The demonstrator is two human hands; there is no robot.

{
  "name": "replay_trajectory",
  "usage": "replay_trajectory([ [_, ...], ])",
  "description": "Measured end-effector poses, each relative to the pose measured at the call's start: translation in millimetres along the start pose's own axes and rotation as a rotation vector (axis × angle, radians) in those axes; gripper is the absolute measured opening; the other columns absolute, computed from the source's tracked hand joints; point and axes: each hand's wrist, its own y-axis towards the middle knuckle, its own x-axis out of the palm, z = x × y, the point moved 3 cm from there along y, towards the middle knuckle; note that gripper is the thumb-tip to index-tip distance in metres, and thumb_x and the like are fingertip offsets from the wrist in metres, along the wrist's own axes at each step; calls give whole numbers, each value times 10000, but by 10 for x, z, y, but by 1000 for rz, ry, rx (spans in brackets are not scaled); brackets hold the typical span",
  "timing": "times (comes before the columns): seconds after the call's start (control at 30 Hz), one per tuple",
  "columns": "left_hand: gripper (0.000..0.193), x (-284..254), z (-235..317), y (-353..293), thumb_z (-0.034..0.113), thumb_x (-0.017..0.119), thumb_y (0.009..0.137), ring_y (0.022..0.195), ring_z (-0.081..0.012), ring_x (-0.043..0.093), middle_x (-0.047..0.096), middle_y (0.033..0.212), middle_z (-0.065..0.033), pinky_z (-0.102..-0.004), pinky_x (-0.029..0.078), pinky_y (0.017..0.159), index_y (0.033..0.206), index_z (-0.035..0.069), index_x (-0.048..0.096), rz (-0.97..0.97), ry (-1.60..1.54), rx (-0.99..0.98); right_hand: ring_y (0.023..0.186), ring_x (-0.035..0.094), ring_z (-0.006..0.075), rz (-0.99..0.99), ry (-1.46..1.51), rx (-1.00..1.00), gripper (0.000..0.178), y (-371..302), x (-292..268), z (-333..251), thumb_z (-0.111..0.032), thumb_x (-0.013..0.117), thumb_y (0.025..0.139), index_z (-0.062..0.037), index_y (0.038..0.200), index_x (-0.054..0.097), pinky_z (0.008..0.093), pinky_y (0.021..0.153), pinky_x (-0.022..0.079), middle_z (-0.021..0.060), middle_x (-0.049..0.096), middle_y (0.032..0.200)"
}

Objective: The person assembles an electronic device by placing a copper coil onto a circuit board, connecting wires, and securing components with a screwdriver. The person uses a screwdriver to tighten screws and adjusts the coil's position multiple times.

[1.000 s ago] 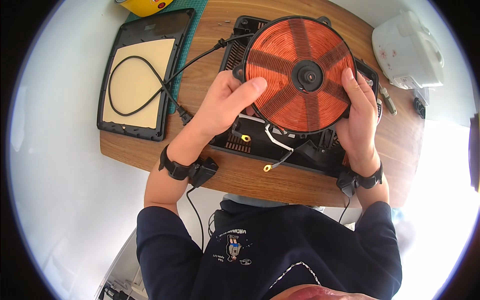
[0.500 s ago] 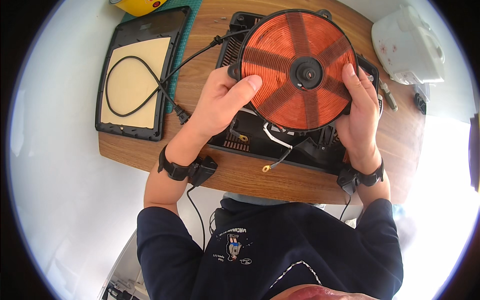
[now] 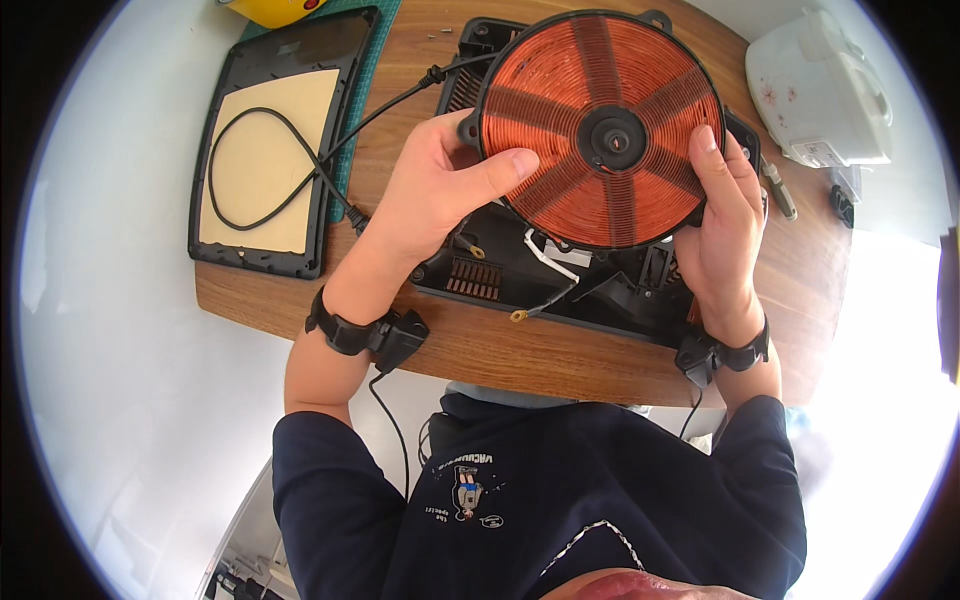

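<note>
"Where do we have the copper coil (image 3: 612,139)?"

"Raised over the black housing (image 3: 530,288), its wound face toward us. We can't tell whether its far rim touches anything."

"And our grip?"

"Left hand (image 3: 438,188) and right hand (image 3: 729,215) each clasp one side, thumb on the windings, gapped about as wide as the rim is thick. The fingers behind are mostly hidden from us."

"What could go wrong?"

"We could scrape or shift the windings if our thumbs press too hard. If one side slips, the disc could tip and knock the housing. The white-sleeved lead (image 3: 545,258) hangs below the rim, so we might snag it and strain its joint, which we can't see."

"Let's count."

"One coil, one housing, two ring terminals (image 3: 519,315), one of them on that lead. One power cord (image 3: 262,109), one black panel (image 3: 300,45) bearing one beige sheet (image 3: 260,170), one green mat (image 3: 386,32). We also see one handled tool (image 3: 779,190), one white appliance (image 3: 820,90), one partly cropped yellow object (image 3: 270,10), and two wrist straps (image 3: 345,335), one per arm."
</note>
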Motion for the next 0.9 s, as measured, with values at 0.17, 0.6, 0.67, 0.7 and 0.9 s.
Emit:
replay_trajectory([
  [0.17,269,6,-9,2,103,730,961,965,-98,668,743,1098,-52,-273,546,891,1197,-25,700,-21,-32,-22,1121,673,170,-1,-42,-30,303,-16,-16,3,-178,510,1105,13,1316,614,323,986,532,109,704,1256],
  [0.6,300,16,-32,14,94,745,944,974,-104,675,743,1123,-70,-279,557,895,1209,-34,689,19,-31,-45,1128,668,166,-63,-126,-122,310,-19,-80,10,-178,533,1099,16,1330,604,316,997,527,105,700,1265],
  [0.67,300,19,-41,8,111,758,937,965,-100,675,745,1108,-67,-274,558,881,1195,-29,698,40,-25,-40,1131,668,166,-59,-126,-118,312,-20,-78,13,-178,533,1099,16,1334,603,316,999,527,105,699,1267],
  [0.7,300,20,-36,13,120,766,933,954,-98,676,747,1095,-64,-269,558,872,1186,-28,702,37,-1,-45,1132,667,164,-57,-127,-120,314,-20,-63,12,-177,532,1100,17,1336,601,316,1001,527,105,699,1269],
  [0.9,297,32,-19,16,143,790,919,895,-92,683,756,1041,-55,-245,560,830,1152,-25,718,69,51,-81,1048,665,112,-26,-108,-123,290,-17,13,22,-183,578,1087,11,1292,642,275,968,522,67,723,1197],
])
